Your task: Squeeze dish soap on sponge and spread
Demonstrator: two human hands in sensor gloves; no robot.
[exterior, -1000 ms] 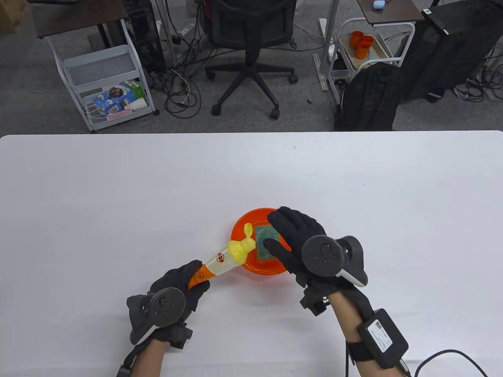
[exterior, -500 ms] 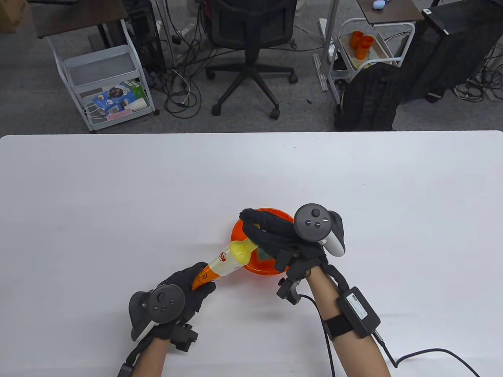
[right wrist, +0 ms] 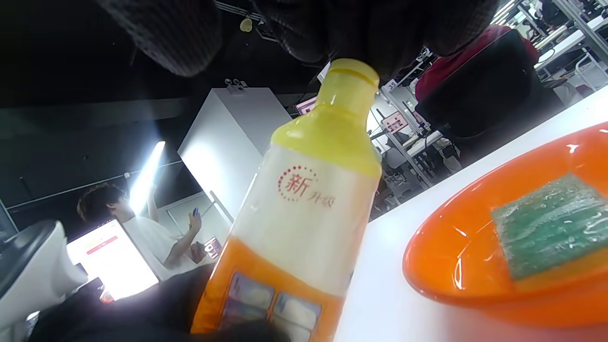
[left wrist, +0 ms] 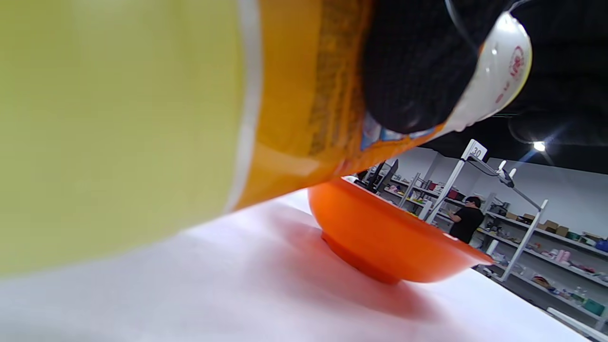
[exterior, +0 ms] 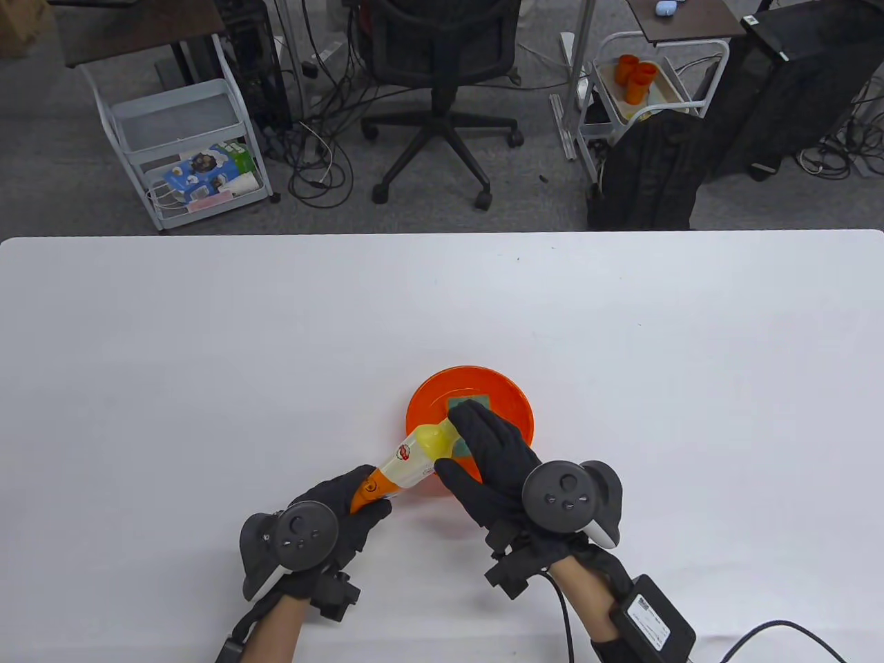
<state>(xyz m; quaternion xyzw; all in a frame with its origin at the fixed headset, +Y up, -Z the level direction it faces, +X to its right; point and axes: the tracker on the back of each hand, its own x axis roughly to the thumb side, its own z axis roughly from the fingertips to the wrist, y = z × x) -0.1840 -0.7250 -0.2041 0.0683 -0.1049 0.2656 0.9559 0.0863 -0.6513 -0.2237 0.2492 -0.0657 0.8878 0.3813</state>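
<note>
An orange bowl (exterior: pixel 514 404) is seen near the front middle of a white table (exterior: pixel 207 345), with a green sponge (exterior: pixel 471 402) lying flat inside it; in the right wrist view the sponge (right wrist: pixel 551 223) is shown wet and glistening against the bowl's inner wall. A dish soap bottle (exterior: pixel 407 464), yellow at the cap end and orange at the base, is gripped round its base by the left hand (exterior: pixel 318 532) and is tilted with the neck over the bowl's near rim. The yellow cap (right wrist: pixel 349 80) is shown shut and is covered by the fingers (right wrist: pixel 380 28) of the right hand (exterior: pixel 504 469), which are laid together over the bottle's top. The bottle's contents cannot be told
</note>
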